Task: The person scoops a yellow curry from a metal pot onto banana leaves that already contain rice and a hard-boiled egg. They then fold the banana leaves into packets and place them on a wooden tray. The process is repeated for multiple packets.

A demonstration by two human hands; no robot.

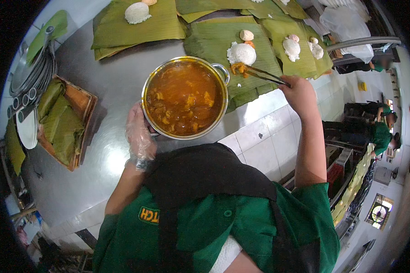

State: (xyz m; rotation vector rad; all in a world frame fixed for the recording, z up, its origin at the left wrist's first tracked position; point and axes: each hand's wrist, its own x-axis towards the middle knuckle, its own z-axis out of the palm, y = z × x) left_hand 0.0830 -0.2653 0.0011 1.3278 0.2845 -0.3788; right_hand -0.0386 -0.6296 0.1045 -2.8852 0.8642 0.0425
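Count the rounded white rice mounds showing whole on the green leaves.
4: one rice mound upper left, one by the slim black tongs, one right of that, one farthest right. More may be cut off at the upper edge.

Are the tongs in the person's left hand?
No, the right hand holds the tongs, while the gloved left hand is against the side of the pot.

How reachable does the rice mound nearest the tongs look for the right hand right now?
Probably yes: the right hand holds tongs whose tips, gripping a sauce-coated piece, appear beside the rice mound, with nothing visible blocking the way.
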